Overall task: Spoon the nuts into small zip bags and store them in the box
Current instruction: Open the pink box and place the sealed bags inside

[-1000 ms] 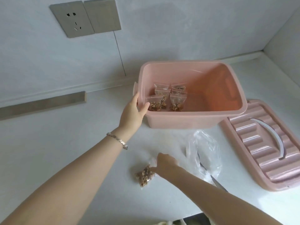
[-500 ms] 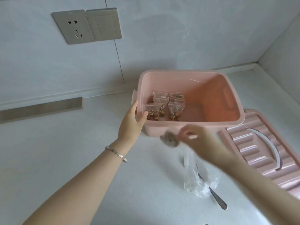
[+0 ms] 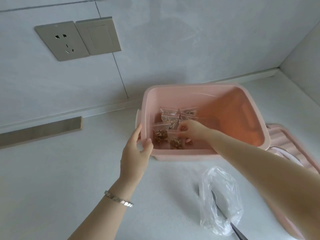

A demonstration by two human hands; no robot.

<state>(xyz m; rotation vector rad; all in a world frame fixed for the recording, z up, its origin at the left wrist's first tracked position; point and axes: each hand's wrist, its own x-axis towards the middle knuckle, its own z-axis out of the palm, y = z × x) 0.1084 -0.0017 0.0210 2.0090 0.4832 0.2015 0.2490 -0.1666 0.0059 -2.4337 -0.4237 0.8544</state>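
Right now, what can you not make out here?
Head view:
- pink ribbed plastic lid, mostly behind the right forearm, cut by the right edge.
- Metal spoon: bowl veiled by crumpled clear plastic bag, handle cut by bottom edge.
- Curled fingers hide whether the right hand pinches a small clear zip bag.

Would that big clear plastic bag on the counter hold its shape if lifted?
Probably not: the plastic bag looks thin and crumpled, so it should flop. It seems nearly empty, so likely light; the spoon inside might slide out.
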